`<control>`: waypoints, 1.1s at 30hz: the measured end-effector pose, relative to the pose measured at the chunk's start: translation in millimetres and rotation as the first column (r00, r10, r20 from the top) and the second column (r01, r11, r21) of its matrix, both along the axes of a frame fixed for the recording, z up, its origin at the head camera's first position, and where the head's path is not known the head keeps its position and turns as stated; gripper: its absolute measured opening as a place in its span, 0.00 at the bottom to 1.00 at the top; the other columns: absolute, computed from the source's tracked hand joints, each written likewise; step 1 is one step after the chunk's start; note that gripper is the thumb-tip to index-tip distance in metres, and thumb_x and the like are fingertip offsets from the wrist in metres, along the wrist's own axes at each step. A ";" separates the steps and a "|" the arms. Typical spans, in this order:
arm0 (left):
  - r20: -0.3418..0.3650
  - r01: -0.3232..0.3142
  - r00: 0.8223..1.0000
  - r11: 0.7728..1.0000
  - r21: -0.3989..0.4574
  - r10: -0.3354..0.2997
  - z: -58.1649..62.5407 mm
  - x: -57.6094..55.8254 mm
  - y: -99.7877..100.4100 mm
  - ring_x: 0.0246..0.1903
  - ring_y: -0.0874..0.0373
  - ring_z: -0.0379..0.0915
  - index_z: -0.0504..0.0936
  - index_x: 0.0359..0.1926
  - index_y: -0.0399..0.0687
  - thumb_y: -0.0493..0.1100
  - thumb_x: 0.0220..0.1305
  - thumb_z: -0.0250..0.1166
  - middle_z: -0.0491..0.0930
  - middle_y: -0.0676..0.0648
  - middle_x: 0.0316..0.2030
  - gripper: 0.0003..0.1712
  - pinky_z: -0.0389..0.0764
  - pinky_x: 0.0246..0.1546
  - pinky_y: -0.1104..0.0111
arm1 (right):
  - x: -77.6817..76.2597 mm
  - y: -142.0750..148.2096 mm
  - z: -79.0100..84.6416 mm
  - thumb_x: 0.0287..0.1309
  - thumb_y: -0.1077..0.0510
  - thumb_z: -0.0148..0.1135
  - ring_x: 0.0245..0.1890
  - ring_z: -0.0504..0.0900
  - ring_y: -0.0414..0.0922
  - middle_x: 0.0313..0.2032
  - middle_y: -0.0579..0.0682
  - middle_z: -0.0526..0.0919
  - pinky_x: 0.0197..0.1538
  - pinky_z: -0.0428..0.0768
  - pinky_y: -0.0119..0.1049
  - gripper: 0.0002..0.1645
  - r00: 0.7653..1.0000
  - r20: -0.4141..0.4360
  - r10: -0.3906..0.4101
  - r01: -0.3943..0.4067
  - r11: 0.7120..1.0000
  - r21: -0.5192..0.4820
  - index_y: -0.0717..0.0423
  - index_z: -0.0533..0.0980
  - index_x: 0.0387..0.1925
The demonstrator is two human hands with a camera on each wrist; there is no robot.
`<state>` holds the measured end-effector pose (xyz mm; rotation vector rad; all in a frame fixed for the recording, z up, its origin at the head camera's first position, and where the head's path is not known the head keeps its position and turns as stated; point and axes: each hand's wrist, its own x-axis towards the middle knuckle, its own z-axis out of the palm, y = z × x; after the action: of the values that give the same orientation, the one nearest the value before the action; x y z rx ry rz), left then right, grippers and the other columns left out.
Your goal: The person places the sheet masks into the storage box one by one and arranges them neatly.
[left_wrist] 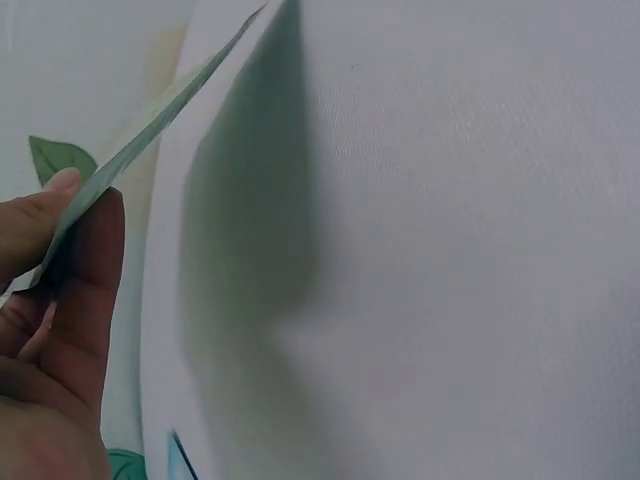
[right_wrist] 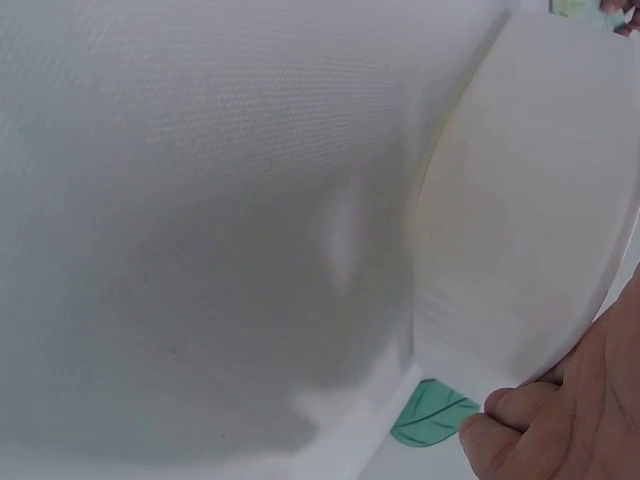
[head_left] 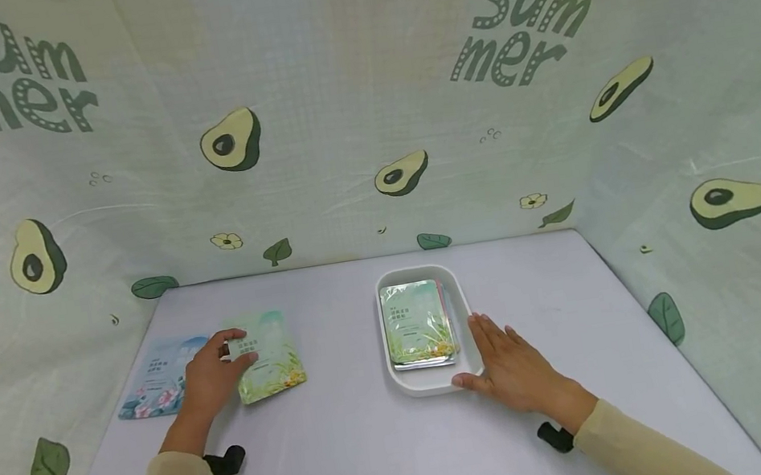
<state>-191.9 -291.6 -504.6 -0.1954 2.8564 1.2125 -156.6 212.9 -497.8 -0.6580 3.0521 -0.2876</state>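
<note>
My left hand (head_left: pixel 213 374) pinches the left edge of a flat green packet (head_left: pixel 271 360) printed with yellow flowers. In the left wrist view this packet (left_wrist: pixel 150 125) tilts up edge-on, its thumb side and fingers on opposite faces, a shadow falling on the table. Beside that hand a blue packet (head_left: pixel 162 379) with pink flowers lies flat, partly hidden by the hand. My right hand (head_left: pixel 519 368) touches the right rim of a white tray (head_left: pixel 423 382), fingers extended. The right wrist view shows the tray's outer wall (right_wrist: pixel 530 200). Inside the tray lies a green packet (head_left: pixel 416 322) on top of others.
A white table (head_left: pixel 359 451) carries everything. Behind and at both sides hangs a pale curtain (head_left: pixel 305 61) with avocado and leaf prints, meeting the table's back edge. The tray stands right of the middle, the blue packet near the left edge.
</note>
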 end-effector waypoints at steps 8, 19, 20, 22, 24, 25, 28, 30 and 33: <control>0.024 0.028 0.999 0.992 0.126 -0.032 10.0 -3.1 8.2 0.73 0.29 0.61 0.72 0.73 0.50 0.56 0.74 0.68 0.64 0.32 0.77 0.33 0.76 0.63 0.40 | -0.1 0.0 0.1 0.68 0.20 0.51 0.79 0.61 0.64 0.78 0.71 0.59 0.75 0.66 0.65 0.67 1.000 -0.014 0.010 -0.010 1.000 0.020 0.73 0.53 0.79; -0.046 0.088 0.996 0.958 0.272 -0.078 30.5 -20.8 47.8 0.58 0.44 0.77 0.75 0.69 0.50 0.50 0.73 0.71 0.81 0.38 0.61 0.29 0.81 0.44 0.69 | -0.6 0.4 -0.1 0.68 0.20 0.52 0.80 0.59 0.63 0.79 0.70 0.57 0.76 0.64 0.64 0.66 1.000 -0.004 0.004 -0.004 0.999 0.033 0.72 0.53 0.80; -0.050 0.092 0.995 0.955 0.281 -0.081 31.9 -22.9 53.1 0.55 0.46 0.78 0.75 0.68 0.50 0.49 0.72 0.71 0.81 0.39 0.59 0.28 0.81 0.43 0.69 | -0.6 0.6 0.0 0.68 0.20 0.52 0.80 0.59 0.63 0.79 0.70 0.57 0.75 0.64 0.64 0.66 1.000 -0.006 0.004 -0.003 0.999 0.033 0.72 0.53 0.80; -0.051 0.100 0.995 0.951 0.291 -0.089 34.1 -26.6 64.7 0.52 0.48 0.78 0.76 0.67 0.51 0.47 0.72 0.71 0.82 0.40 0.57 0.27 0.82 0.42 0.69 | -0.6 0.7 0.0 0.68 0.20 0.52 0.80 0.60 0.63 0.79 0.70 0.58 0.75 0.65 0.64 0.66 1.000 -0.010 0.004 -0.004 0.999 0.032 0.72 0.53 0.80; -0.048 0.108 0.994 0.951 0.290 -0.098 36.1 -30.1 77.4 0.54 0.48 0.78 0.77 0.66 0.52 0.46 0.71 0.72 0.82 0.41 0.58 0.25 0.82 0.43 0.69 | -0.5 0.6 -0.2 0.68 0.20 0.52 0.80 0.60 0.63 0.79 0.70 0.58 0.75 0.65 0.65 0.66 1.000 -0.011 0.005 -0.005 0.999 0.031 0.72 0.53 0.80; -0.050 0.116 0.993 0.951 0.288 -0.106 37.4 -31.6 84.4 0.54 0.47 0.78 0.77 0.65 0.52 0.45 0.71 0.72 0.82 0.40 0.58 0.25 0.81 0.43 0.68 | -0.5 0.5 -0.2 0.68 0.20 0.52 0.80 0.60 0.63 0.79 0.70 0.58 0.75 0.65 0.65 0.66 1.000 -0.011 0.005 -0.005 1.000 0.031 0.72 0.53 0.80; -0.061 0.145 0.989 0.945 0.293 -0.133 42.1 -36.3 106.5 0.55 0.47 0.76 0.79 0.63 0.53 0.45 0.70 0.73 0.81 0.41 0.57 0.23 0.80 0.43 0.67 | -0.5 0.1 -0.2 0.68 0.20 0.52 0.80 0.59 0.63 0.79 0.70 0.57 0.75 0.64 0.65 0.67 1.000 -0.007 0.005 -0.005 0.999 0.034 0.72 0.53 0.80; -0.071 0.171 0.985 0.936 0.307 -0.157 45.0 -39.4 121.8 0.51 0.48 0.76 0.80 0.62 0.52 0.44 0.69 0.74 0.81 0.41 0.56 0.22 0.79 0.41 0.66 | -0.6 -0.2 0.1 0.68 0.20 0.52 0.80 0.59 0.63 0.79 0.70 0.57 0.76 0.64 0.64 0.67 1.000 -0.003 0.004 -0.004 0.999 0.036 0.72 0.53 0.80; -0.075 0.202 0.979 0.920 0.337 -0.188 47.1 -44.1 144.3 0.45 0.50 0.74 0.80 0.61 0.53 0.43 0.69 0.74 0.79 0.41 0.55 0.22 0.79 0.38 0.65 | -0.4 0.1 0.9 0.68 0.21 0.52 0.80 0.58 0.63 0.79 0.70 0.56 0.76 0.64 0.64 0.66 1.000 0.005 0.002 -0.003 0.999 0.039 0.72 0.52 0.80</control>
<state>-236.0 -147.3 -457.6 0.1246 2.5585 1.6520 -157.0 212.9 -496.9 -0.6580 3.0435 -0.2289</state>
